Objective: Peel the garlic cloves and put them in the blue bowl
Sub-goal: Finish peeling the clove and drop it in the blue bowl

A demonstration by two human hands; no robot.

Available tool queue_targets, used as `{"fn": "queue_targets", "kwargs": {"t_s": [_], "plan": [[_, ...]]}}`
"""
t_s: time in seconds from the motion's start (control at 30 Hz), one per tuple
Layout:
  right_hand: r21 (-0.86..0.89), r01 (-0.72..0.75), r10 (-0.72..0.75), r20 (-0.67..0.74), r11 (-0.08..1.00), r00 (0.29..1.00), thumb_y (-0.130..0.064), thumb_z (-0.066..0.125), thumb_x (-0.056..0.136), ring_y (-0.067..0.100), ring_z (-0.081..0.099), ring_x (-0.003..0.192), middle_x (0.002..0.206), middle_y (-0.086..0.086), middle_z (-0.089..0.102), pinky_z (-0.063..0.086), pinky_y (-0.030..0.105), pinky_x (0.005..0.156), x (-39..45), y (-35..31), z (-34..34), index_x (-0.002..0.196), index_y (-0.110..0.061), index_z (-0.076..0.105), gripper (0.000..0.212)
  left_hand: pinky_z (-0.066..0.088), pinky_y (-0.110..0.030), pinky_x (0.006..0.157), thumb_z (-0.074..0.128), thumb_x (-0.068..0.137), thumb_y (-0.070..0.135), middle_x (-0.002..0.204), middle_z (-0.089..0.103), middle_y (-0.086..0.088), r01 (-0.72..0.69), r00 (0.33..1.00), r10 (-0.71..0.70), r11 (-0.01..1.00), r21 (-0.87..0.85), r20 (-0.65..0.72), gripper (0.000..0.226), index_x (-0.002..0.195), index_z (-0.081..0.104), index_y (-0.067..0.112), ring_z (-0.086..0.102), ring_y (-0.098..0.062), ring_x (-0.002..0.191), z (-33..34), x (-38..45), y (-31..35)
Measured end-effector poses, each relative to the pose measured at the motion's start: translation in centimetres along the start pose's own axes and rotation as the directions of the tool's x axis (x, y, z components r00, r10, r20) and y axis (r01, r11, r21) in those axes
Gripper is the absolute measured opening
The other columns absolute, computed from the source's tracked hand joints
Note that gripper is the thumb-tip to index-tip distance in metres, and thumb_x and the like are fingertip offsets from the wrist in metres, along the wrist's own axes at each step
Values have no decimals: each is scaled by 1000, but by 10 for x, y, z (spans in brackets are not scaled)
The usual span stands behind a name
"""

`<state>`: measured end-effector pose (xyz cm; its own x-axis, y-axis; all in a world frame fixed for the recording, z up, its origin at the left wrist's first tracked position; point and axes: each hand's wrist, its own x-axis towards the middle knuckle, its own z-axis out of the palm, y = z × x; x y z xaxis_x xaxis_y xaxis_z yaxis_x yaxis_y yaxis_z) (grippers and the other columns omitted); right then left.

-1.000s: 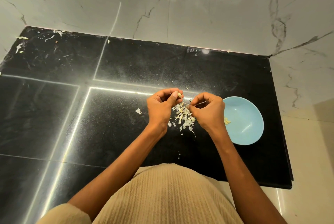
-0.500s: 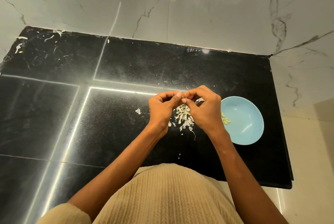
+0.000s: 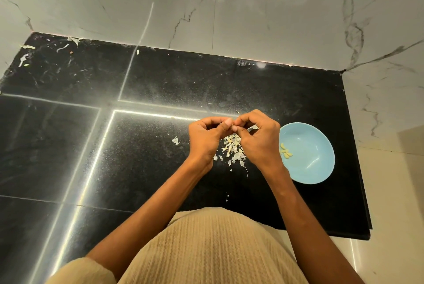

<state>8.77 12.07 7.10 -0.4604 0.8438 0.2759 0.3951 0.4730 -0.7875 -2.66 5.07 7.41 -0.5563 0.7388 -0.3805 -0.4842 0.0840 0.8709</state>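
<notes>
Left hand (image 3: 204, 138) and right hand (image 3: 259, 139) meet fingertip to fingertip above garlic skins (image 3: 232, 149) on the black counter (image 3: 160, 81), fingers curled, pinching something too small to identify. Peeled garlic cloves (image 3: 285, 151) lie in blue bowl (image 3: 314, 169), just right.

One blue bowl (image 3: 307, 170), two hands (image 3: 203, 139) (image 3: 260, 140)

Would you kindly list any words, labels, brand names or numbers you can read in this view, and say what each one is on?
None: no readable text shows anywhere in this view.
The blue bowl is plain, with no mark or label.
The black countertop shows only reflections and scraps of garlic skin.
The marble wall has veins, no writing.
</notes>
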Motion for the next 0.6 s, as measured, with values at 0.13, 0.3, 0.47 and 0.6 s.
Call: {"fn": "queue_targets", "kwargs": {"t_s": [0.13, 0.3, 0.47, 0.6], "plan": [[-15, 0, 0, 9, 1000, 1000, 3, 81, 77, 9, 62, 75, 80, -4, 67, 52, 24, 64, 0, 0, 0, 78, -8, 72, 14, 61, -32, 78, 74, 84, -3, 75, 74, -13, 5, 1000, -5, 1000, 15, -18, 5, 80, 73, 0, 74, -28, 78, 2, -1, 0], [-40, 26, -24, 38, 999, 999, 7, 76, 77, 9, 58, 74, 78, -2, 64, 47, 18, 61, 2, 2, 0, 75, -7, 67, 17, 61, -30, 74, 74, 84, -3, 76, 73, -13, 11, 999, -10, 1000, 26, -37, 5, 81, 73, 0, 74, -25, 75, 5, -1, -1], [-42, 53, -49, 77, 998, 996, 7, 72, 82, 11, 54, 73, 79, 1, 60, 41, 16, 61, 1, 5, 4, 76, -6, 63, 17, 59, -24, 68, 75, 85, 0, 72, 73, -6, 20, 999, -18, 999, 34, -40, 8, 79, 72, 4, 73, -18, 71, 4, 0, -1], [-33, 58, -54, 95, 998, 994, 6, 70, 84, 9, 53, 74, 80, -2, 57, 41, 17, 63, 1, 6, 5, 78, -7, 63, 16, 59, -25, 71, 75, 86, 1, 76, 74, -6, 12, 1000, -11, 1000, 14, -29, 5, 83, 73, 5, 73, -19, 75, 3, -1, -1]]}}
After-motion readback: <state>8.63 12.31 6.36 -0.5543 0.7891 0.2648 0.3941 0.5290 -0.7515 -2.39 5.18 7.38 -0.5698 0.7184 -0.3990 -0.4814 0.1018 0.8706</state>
